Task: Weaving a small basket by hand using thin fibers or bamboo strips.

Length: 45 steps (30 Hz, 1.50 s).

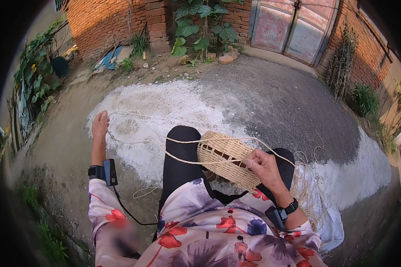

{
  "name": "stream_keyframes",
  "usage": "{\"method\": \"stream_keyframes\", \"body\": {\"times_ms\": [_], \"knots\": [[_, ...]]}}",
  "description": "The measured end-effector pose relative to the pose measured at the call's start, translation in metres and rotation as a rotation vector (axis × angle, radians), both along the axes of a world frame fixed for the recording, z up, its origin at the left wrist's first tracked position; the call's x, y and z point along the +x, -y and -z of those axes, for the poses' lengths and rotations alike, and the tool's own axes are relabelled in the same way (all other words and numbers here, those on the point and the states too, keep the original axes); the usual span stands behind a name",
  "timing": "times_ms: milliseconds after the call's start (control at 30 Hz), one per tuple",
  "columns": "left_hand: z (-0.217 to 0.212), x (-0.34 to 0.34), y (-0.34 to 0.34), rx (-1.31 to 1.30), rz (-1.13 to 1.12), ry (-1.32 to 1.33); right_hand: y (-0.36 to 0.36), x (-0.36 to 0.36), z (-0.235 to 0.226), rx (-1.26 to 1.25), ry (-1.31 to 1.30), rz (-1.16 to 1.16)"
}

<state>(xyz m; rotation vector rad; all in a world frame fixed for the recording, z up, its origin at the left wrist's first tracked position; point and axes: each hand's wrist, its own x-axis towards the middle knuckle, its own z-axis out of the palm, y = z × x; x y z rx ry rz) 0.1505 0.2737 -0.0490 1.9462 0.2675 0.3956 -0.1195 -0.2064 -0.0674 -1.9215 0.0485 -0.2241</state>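
An oblong woven straw piece point(225, 167), pale, with a row of open slots along its middle, lies across my lap between my knees. My left hand point(100, 124) is stretched far out to the left, closed on a loop of straw cord point(182, 159). Two strands run from it back to the right across my thighs. My right hand point(263, 168) is over the right part of the woven piece, thumb and fingers pinched where the lower strand meets the weave. The upper strand passes above the piece and past my right knee. The right fingertips partly hide the slots.
A heap of loose straw strands point(309, 196) lies by my right leg, beside a white sack point(332, 229). A black cable point(129, 213) hangs from the device on my left wrist. Ahead are white-dusted ground point(165, 100), a brick wall point(107, 26) and a metal double door point(294, 29).
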Motion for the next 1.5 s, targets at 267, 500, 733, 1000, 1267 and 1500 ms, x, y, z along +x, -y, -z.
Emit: {"method": "stream_keyframes", "body": {"times_ms": [267,500,733,1000,1267,1500], "knots": [[-0.013,-0.17,0.192,0.119,0.816,0.118,-0.049,0.02,-0.007,0.087,-0.003,-0.09],[0.034,-0.163,0.231,0.263,0.88,0.319,-0.029,-0.001,-0.027,-0.005,0.043,0.0],[0.055,-0.17,0.236,0.322,0.889,0.172,-0.016,-0.057,0.003,-0.571,-0.057,-0.124],[0.055,-0.182,0.226,0.124,1.069,-0.022,0.008,-0.068,0.003,-0.221,-0.293,-0.106],[0.035,-0.128,0.129,0.288,0.645,0.071,0.014,-0.073,-0.008,-0.206,-0.24,-0.101],[0.027,-0.089,0.11,0.368,0.535,0.095,-0.008,0.007,-0.052,-0.622,0.216,0.2]]}}
